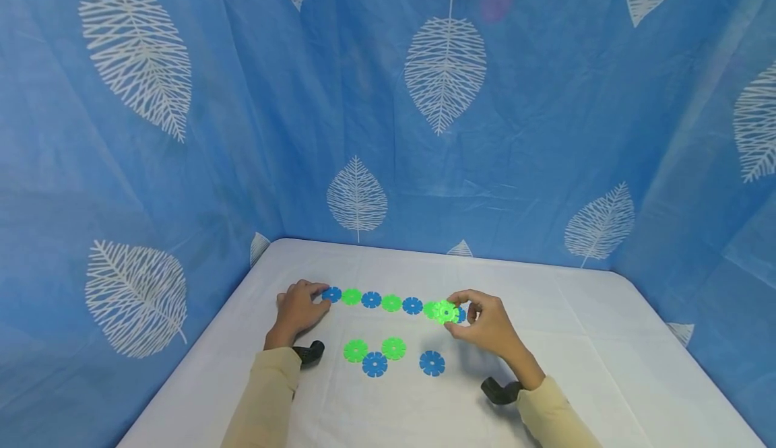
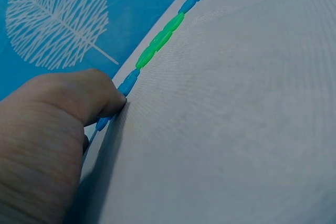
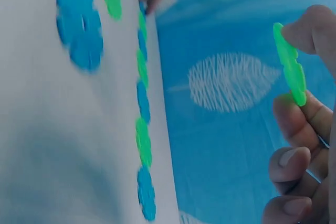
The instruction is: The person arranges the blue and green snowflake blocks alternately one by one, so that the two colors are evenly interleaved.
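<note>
Plastic notched discs, blue and green by turns, lie in a row across the white table. At the row's left end is a blue notched disc (image 1: 331, 294); my left hand (image 1: 298, 310) holds it at its edges between thumb and fingers. In the left wrist view the thumb (image 2: 107, 95) presses its near edge, while most of the other fingers are hidden. My right hand (image 1: 488, 323) pinches a green notched disc (image 3: 290, 64) by its rim, raised above the table. In the head view it overlaps the row's last green disc (image 1: 429, 310) and last blue disc (image 1: 463, 315).
Nearer me lie two loose green discs (image 1: 355, 351), a blue disc (image 1: 374, 365) beside them and another blue disc (image 1: 432, 364) to the right. A black curved wrist mount (image 1: 500, 391) juts from each wrist. Blue leaf-print cloth (image 1: 424, 219) hangs behind the table (image 1: 582, 340).
</note>
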